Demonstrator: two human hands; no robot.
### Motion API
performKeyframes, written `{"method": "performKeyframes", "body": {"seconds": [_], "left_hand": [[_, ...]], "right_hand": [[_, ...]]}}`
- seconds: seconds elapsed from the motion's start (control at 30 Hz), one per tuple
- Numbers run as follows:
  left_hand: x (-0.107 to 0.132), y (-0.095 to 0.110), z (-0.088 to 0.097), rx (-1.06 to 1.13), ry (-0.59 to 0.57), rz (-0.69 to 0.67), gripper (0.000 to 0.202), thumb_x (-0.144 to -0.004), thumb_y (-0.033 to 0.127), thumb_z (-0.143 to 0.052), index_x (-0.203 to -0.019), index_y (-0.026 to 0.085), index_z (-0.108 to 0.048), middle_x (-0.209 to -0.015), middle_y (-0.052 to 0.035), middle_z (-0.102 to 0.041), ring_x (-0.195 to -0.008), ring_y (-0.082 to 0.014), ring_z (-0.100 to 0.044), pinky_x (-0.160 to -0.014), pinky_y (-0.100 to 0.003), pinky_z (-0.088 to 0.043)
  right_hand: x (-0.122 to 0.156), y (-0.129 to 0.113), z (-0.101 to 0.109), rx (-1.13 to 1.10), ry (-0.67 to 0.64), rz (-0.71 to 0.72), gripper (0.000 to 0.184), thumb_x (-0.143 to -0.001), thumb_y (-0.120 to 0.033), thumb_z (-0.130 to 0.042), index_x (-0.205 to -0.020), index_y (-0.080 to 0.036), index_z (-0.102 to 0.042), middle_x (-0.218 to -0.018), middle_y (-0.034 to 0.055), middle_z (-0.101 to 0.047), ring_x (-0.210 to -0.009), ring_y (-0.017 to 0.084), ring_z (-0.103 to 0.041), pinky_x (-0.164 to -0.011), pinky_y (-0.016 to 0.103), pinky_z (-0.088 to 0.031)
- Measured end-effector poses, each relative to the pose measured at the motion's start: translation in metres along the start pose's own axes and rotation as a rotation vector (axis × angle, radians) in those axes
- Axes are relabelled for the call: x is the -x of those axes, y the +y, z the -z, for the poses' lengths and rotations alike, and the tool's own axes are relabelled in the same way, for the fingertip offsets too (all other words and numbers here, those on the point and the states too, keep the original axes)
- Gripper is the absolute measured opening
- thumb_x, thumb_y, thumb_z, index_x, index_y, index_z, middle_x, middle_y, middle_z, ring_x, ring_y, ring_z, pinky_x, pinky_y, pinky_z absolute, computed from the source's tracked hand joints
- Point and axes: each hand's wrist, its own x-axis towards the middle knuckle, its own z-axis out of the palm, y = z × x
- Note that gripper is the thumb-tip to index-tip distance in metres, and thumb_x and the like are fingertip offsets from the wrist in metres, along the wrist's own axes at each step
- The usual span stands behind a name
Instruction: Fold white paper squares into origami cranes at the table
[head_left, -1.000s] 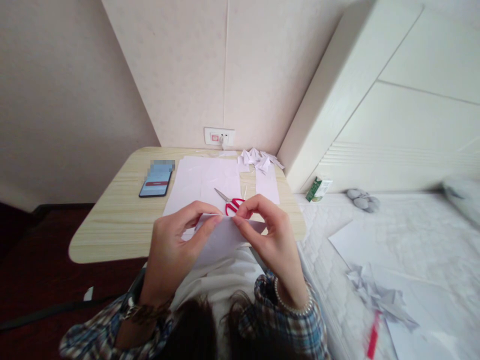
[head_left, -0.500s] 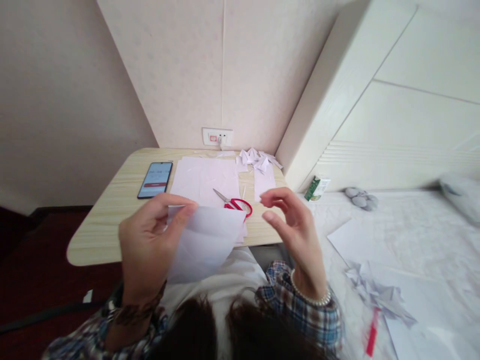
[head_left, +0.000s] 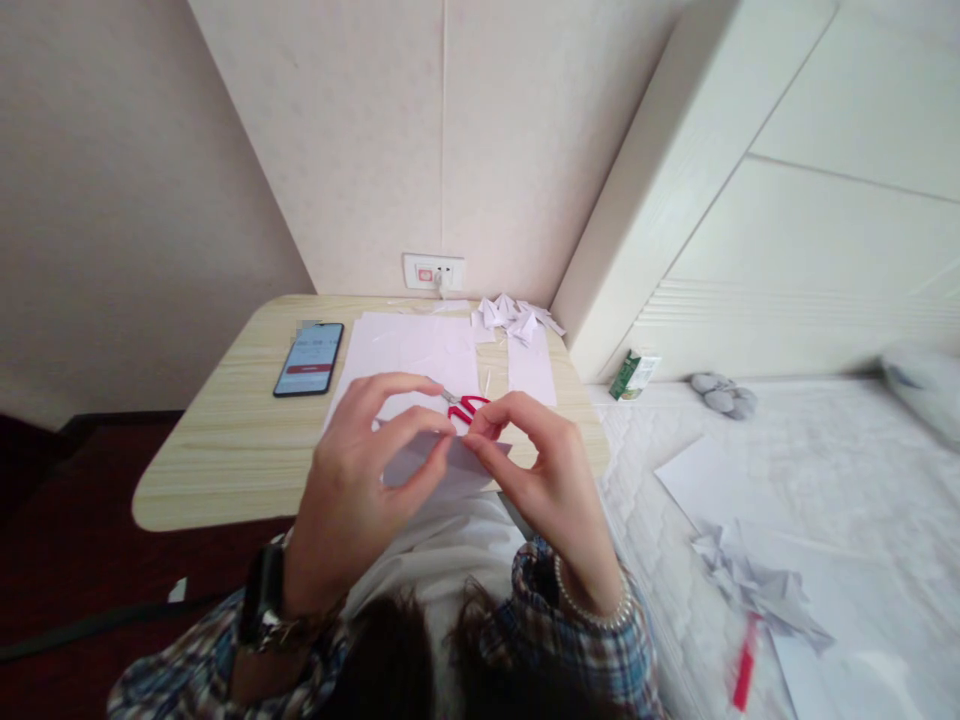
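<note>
A sheet of white paper (head_left: 435,462) hangs between my hands just above the table's near edge. My left hand (head_left: 367,470) pinches its upper edge between thumb and fingertips. Right beside that, my right hand (head_left: 536,460) pinches the same edge, so the fingertips of both hands nearly meet. Behind them, red-handled scissors (head_left: 459,408) lie on a stack of white paper (head_left: 412,345), partly covered by my fingers.
A phone (head_left: 309,360) lies on the table (head_left: 217,440) at the left. Folded paper pieces (head_left: 510,318) sit at its back right. On the bed (head_left: 637,480) are a small carton (head_left: 635,375), crumpled paper (head_left: 761,590) and a red pen-like object (head_left: 745,665).
My right hand has moved left and taken hold of the paper's upper edge. My left hand has shifted right along with the sheet, which now appears folded or tilted.
</note>
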Motion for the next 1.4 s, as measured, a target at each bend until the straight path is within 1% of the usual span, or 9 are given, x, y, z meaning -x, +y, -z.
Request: {"method": "performKeyframes", "body": {"seconds": [0.2,0.3,0.37,0.57,0.67,0.8,0.93,1.13,1.4], "left_hand": [[0.002,-0.016,0.012,0.059,-0.055,0.067,0.01,-0.08,0.014,-0.059,-0.076,0.021,-0.064,-0.083,-0.0002,-0.069,-0.085,-0.0185,-0.065,-0.093,-0.037,-0.049],[0.006,-0.037,0.027,-0.065,0.092,0.309,0.004,-0.079,0.02,-0.061,-0.078,0.022,-0.065,-0.087,-0.0008,-0.069,-0.09,-0.0217,-0.065,-0.094,-0.039,-0.048],[0.008,-0.044,0.029,0.143,0.144,0.473,0.007,-0.083,0.027,-0.059,-0.081,0.023,-0.066,-0.091,-0.0006,-0.071,-0.097,-0.0225,-0.066,-0.098,-0.04,-0.046],[0.006,-0.028,0.003,0.842,-0.236,0.597,0.036,-0.071,0.026,-0.074,-0.106,0.024,-0.066,-0.097,-0.0072,-0.076,-0.087,-0.0248,-0.073,-0.073,-0.033,-0.059],[0.006,-0.022,-0.005,0.881,-0.254,0.649,0.022,-0.074,0.026,-0.074,-0.095,0.023,-0.071,-0.091,-0.0072,-0.077,-0.078,-0.0226,-0.073,-0.068,-0.029,-0.058],[0.006,-0.021,-0.004,0.854,-0.142,0.687,0.013,-0.074,0.029,-0.074,-0.084,0.022,-0.074,-0.085,-0.0061,-0.077,-0.071,-0.0219,-0.072,-0.059,-0.026,-0.055],[0.008,-0.022,-0.002,0.752,-0.053,0.657,0.01,-0.077,0.026,-0.071,-0.085,0.023,-0.076,-0.091,-0.0049,-0.078,-0.082,-0.0229,-0.072,-0.066,-0.027,-0.056],[0.011,-0.02,-0.004,0.652,0.053,0.605,0.021,-0.085,0.017,-0.058,-0.087,0.027,-0.076,-0.108,-0.0014,-0.075,-0.11,-0.0229,-0.066,-0.096,-0.036,-0.052],[0.012,-0.012,-0.005,0.685,0.182,0.566,0.028,-0.085,0.01,-0.054,-0.082,0.029,-0.076,-0.107,0.0012,-0.075,-0.109,-0.022,-0.067,-0.1,-0.04,-0.05]], "right_hand": [[0.007,0.003,0.007,-0.048,-0.038,-0.042,0.008,-0.084,-0.018,-0.064,-0.077,-0.019,-0.061,-0.074,-0.0013,-0.062,-0.072,0.012,-0.057,-0.068,0.024,-0.044],[0.013,0.009,0.021,-0.139,0.098,-0.166,0.009,-0.084,-0.021,-0.064,-0.075,-0.02,-0.062,-0.073,-0.0021,-0.062,-0.072,0.012,-0.056,-0.069,0.025,-0.042],[0.014,0.011,0.026,-0.229,0.179,-0.217,0.011,-0.082,-0.023,-0.065,-0.072,-0.02,-0.061,-0.07,-0.0028,-0.061,-0.071,0.012,-0.055,-0.067,0.025,-0.042],[0.007,0.016,0.014,-0.364,0.184,-0.264,0.012,-0.082,-0.026,-0.066,-0.073,-0.021,-0.06,-0.069,-0.0021,-0.059,-0.068,0.013,-0.055,-0.064,0.026,-0.044],[0.007,0.019,0.012,-0.303,0.19,-0.157,0.008,-0.083,-0.026,-0.066,-0.088,-0.024,-0.06,-0.086,-0.0003,-0.064,-0.082,0.016,-0.06,-0.076,0.03,-0.05],[0.01,0.019,0.018,-0.065,0.001,0.037,0.054,-0.077,-0.028,-0.075,-0.126,-0.031,-0.051,-0.135,0.0058,-0.052,-0.13,0.025,-0.045,-0.107,0.044,-0.04],[0.011,0.017,0.019,0.007,-0.079,0.105,0.065,-0.077,-0.028,-0.075,-0.134,-0.033,-0.045,-0.148,0.0062,-0.04,-0.138,0.027,-0.035,-0.112,0.048,-0.035],[0.01,0.017,0.004,-0.175,0.243,-0.035,0.044,-0.079,-0.028,-0.073,-0.116,-0.029,-0.049,-0.12,0.005,-0.053,-0.102,0.019,-0.057,-0.088,0.036,-0.051],[0.008,0.015,0.0,-0.39,0.287,-0.167,0.02,-0.079,-0.026,-0.068,-0.093,-0.025,-0.054,-0.092,0.001,-0.061,-0.09,0.015,-0.061,-0.077,0.029,-0.053]]}}
